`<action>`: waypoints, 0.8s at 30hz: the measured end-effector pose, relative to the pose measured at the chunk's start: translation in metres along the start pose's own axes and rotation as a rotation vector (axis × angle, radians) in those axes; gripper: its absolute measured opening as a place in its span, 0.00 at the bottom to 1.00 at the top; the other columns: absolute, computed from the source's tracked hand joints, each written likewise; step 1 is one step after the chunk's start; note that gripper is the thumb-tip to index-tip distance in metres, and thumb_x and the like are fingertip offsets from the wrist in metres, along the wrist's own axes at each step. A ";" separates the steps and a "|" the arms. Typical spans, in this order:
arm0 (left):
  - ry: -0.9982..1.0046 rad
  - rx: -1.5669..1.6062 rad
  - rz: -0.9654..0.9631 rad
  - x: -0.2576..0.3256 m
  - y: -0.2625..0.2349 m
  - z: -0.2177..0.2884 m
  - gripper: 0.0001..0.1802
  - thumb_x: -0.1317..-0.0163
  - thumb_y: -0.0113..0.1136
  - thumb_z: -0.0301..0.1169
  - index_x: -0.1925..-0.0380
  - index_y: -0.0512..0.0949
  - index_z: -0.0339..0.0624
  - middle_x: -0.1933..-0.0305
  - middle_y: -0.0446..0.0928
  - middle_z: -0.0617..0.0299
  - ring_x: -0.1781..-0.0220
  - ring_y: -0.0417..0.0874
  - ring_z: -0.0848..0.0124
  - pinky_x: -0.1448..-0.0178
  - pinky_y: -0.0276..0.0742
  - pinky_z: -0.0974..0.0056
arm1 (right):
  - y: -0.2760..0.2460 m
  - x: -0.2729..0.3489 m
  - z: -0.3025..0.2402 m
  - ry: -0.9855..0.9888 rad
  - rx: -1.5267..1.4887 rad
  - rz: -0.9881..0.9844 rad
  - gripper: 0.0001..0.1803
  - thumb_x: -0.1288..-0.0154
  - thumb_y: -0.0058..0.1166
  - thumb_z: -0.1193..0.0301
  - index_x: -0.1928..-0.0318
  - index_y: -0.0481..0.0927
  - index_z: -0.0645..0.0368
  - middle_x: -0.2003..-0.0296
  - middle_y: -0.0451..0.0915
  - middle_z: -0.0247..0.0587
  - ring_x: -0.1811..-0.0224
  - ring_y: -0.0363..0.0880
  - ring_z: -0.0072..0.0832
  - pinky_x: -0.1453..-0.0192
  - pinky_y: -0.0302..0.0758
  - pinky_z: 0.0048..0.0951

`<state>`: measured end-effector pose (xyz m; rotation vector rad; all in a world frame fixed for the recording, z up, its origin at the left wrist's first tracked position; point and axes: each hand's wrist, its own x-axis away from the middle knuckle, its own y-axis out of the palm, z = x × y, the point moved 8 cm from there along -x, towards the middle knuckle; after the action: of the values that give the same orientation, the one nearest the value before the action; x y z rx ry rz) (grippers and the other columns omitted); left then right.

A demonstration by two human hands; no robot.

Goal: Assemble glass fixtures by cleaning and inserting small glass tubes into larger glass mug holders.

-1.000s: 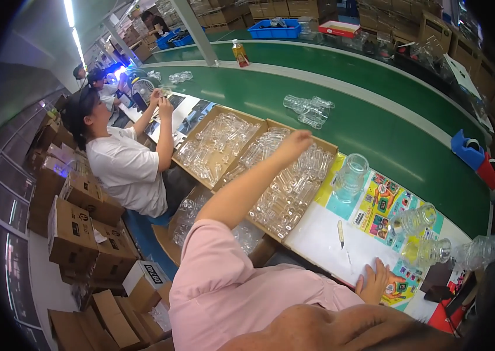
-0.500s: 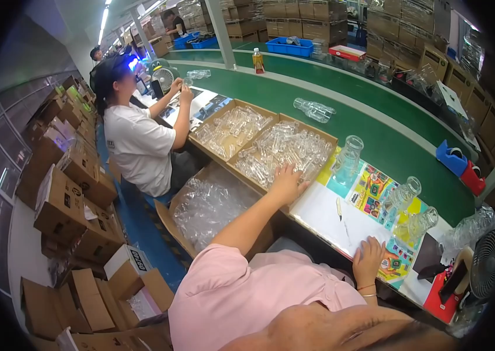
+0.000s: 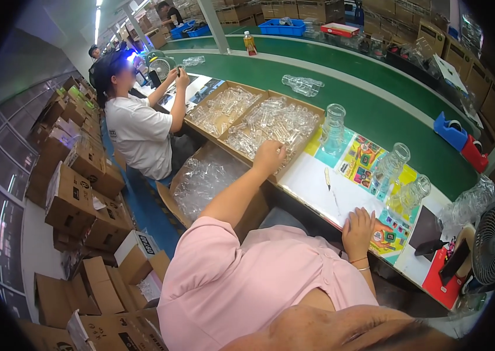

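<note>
My left hand (image 3: 270,157) is at the near edge of a shallow cardboard tray (image 3: 299,157), its fingers curled in. What they hold, if anything, I cannot make out. Small clear plastic or glass tube-like pieces (image 3: 274,124) fill the tray in a heap, with a divider splitting it in two. My right hand (image 3: 358,233) rests flat on the table's near edge, fingers stretched out and nothing in them. A slim pale knife-like tool with a dark tip (image 3: 327,179) lies on the white sheet between my hands.
Clear ribbed bottle-like vessels (image 3: 333,130) stand along the table's far side. Another clear vessel (image 3: 303,85) lies on the green conveyor (image 3: 370,102). To the left a co-worker (image 3: 142,128) sits, holding something small. An open carton with clear bags (image 3: 206,190) stands below; a black fan (image 3: 489,245) stands at right.
My left hand has drawn back from the heap to the tray's near edge, and its spread fingers have curled in. My right hand stays on the table. The whole view has shifted slightly.
</note>
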<state>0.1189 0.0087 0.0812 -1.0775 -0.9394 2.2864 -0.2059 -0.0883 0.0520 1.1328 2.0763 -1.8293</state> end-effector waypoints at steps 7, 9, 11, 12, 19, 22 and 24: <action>-0.048 -0.096 -0.068 -0.004 0.014 -0.004 0.09 0.48 0.55 0.33 0.74 0.79 0.38 0.67 0.77 0.49 0.60 0.76 0.55 0.53 0.71 0.56 | 0.007 0.001 0.009 -0.019 -0.103 -0.042 0.14 0.48 0.53 0.71 0.60 0.72 0.64 0.54 0.71 0.51 0.46 0.66 0.45 0.36 0.55 0.49; -0.061 -0.173 -0.148 -0.006 0.018 -0.003 0.09 0.48 0.55 0.32 0.74 0.79 0.38 0.66 0.77 0.49 0.60 0.76 0.55 0.53 0.71 0.56 | 0.005 0.000 0.011 -0.009 -0.098 -0.048 0.18 0.48 0.55 0.67 0.59 0.72 0.65 0.54 0.71 0.53 0.46 0.66 0.47 0.37 0.57 0.48; -0.047 -0.173 -0.166 -0.007 0.020 -0.012 0.09 0.48 0.55 0.32 0.74 0.79 0.37 0.66 0.77 0.49 0.60 0.76 0.54 0.53 0.71 0.56 | 0.006 -0.001 0.007 -0.055 -0.129 -0.072 0.20 0.47 0.54 0.64 0.58 0.71 0.66 0.53 0.70 0.56 0.46 0.66 0.48 0.38 0.59 0.47; -0.044 -0.166 -0.171 -0.006 0.022 -0.017 0.10 0.49 0.54 0.32 0.74 0.79 0.37 0.66 0.77 0.49 0.60 0.77 0.54 0.53 0.72 0.56 | 0.008 0.000 0.007 -0.072 -0.132 -0.087 0.22 0.47 0.55 0.62 0.58 0.71 0.67 0.52 0.69 0.57 0.45 0.65 0.49 0.39 0.60 0.47; -0.100 -0.148 -0.158 -0.008 0.023 -0.011 0.09 0.49 0.54 0.31 0.75 0.78 0.36 0.68 0.77 0.49 0.61 0.77 0.54 0.55 0.72 0.57 | 0.013 0.000 0.016 -0.043 -0.166 -0.126 0.24 0.49 0.56 0.61 0.57 0.71 0.66 0.51 0.69 0.58 0.45 0.65 0.49 0.39 0.59 0.47; -0.081 -0.149 -0.176 -0.008 0.022 -0.006 0.09 0.49 0.54 0.31 0.75 0.78 0.36 0.69 0.77 0.49 0.64 0.77 0.54 0.58 0.72 0.57 | 0.016 0.000 0.017 -0.031 -0.201 -0.150 0.25 0.52 0.58 0.61 0.56 0.72 0.66 0.49 0.67 0.57 0.43 0.62 0.50 0.37 0.56 0.49; -0.104 -0.149 -0.174 -0.007 0.020 -0.006 0.08 0.49 0.55 0.31 0.74 0.78 0.37 0.70 0.77 0.51 0.66 0.78 0.56 0.60 0.72 0.58 | 0.018 -0.003 0.019 -0.009 -0.238 -0.235 0.28 0.53 0.60 0.58 0.55 0.72 0.65 0.47 0.65 0.57 0.40 0.59 0.49 0.34 0.50 0.51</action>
<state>0.1259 -0.0067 0.0665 -0.9031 -1.2116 2.1742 -0.1994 -0.1077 0.0348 0.8507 2.4313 -1.6127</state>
